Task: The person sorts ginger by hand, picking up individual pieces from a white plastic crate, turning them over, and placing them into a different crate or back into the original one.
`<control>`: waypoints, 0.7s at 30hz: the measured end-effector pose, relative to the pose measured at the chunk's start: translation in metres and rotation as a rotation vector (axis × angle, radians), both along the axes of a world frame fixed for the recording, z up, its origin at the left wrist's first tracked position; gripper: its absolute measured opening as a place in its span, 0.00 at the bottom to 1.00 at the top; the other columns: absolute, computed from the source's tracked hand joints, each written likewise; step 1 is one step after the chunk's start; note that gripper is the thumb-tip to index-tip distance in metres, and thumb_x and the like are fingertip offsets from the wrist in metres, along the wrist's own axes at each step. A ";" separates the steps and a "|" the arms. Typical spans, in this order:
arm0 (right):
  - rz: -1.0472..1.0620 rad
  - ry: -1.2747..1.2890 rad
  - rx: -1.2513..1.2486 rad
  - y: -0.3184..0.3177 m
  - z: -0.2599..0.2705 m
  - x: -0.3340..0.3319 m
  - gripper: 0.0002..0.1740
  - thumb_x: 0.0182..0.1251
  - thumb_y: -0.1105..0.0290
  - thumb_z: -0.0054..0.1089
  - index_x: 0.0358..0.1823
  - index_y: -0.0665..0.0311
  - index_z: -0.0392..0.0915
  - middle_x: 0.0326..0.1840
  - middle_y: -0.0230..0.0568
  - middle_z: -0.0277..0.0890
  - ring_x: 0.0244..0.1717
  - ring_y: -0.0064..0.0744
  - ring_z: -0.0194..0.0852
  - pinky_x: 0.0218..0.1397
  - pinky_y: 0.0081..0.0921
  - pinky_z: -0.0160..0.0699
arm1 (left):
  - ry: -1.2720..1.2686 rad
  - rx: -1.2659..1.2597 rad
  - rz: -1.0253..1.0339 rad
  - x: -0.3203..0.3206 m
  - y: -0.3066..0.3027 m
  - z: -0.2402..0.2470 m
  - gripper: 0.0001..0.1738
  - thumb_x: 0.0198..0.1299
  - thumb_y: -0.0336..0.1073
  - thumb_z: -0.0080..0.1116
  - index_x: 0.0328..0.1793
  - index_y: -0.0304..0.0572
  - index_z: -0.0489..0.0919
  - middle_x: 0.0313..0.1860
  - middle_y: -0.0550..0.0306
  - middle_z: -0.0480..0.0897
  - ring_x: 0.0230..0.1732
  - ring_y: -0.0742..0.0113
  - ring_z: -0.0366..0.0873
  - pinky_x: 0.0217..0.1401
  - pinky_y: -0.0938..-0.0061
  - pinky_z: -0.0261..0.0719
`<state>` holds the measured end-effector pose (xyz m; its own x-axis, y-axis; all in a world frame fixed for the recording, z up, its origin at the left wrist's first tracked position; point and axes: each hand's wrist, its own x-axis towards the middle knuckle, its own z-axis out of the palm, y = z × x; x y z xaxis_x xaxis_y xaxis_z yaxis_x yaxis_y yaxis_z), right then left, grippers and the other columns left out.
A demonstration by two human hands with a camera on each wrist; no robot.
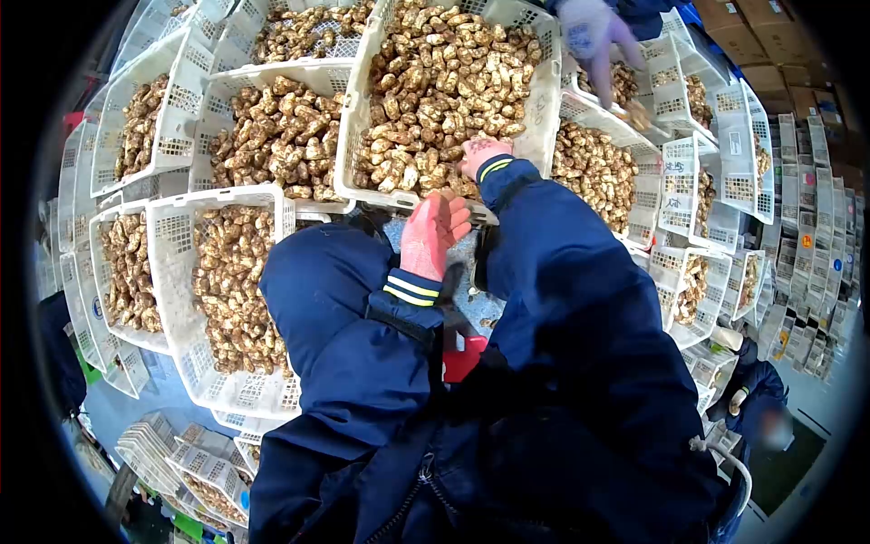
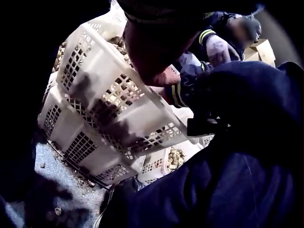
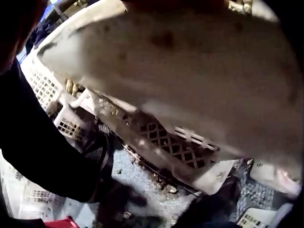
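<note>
In the head view, a large white crate [image 1: 541,113] holds many brown, knobbly tuber-like pieces [image 1: 453,72]. My left hand [image 1: 435,231], in a pink glove, is at the crate's near rim with the palm turned up and fingers loosely bent; no piece shows in it. My right hand [image 1: 485,154] is over the pieces near the crate's near right corner, its fingertips hidden, so its hold cannot be told. The left wrist view shows the left hand [image 2: 152,45] dark beside the crate wall [image 2: 107,57]. The crate rim [image 3: 190,71] fills much of the right wrist view.
More filled white crates [image 1: 172,245] stand around, several stacked. Another person's gloved hand [image 1: 594,41] reaches over a crate at the upper right. Cardboard boxes [image 1: 748,36] are at the far right, and another person [image 1: 757,385] is at the lower right.
</note>
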<state>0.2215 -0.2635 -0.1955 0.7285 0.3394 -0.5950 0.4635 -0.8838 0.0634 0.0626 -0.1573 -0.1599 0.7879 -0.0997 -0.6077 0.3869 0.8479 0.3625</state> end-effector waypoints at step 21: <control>0.259 0.050 0.086 -0.038 0.013 -0.032 0.15 0.52 0.63 0.49 0.39 0.61 0.77 0.39 0.48 0.77 0.44 0.42 0.75 0.47 0.34 0.73 | -0.116 0.065 0.026 0.017 0.007 0.029 0.10 0.59 0.36 0.51 0.46 0.44 0.70 0.42 0.52 0.75 0.37 0.67 0.75 0.35 0.78 0.74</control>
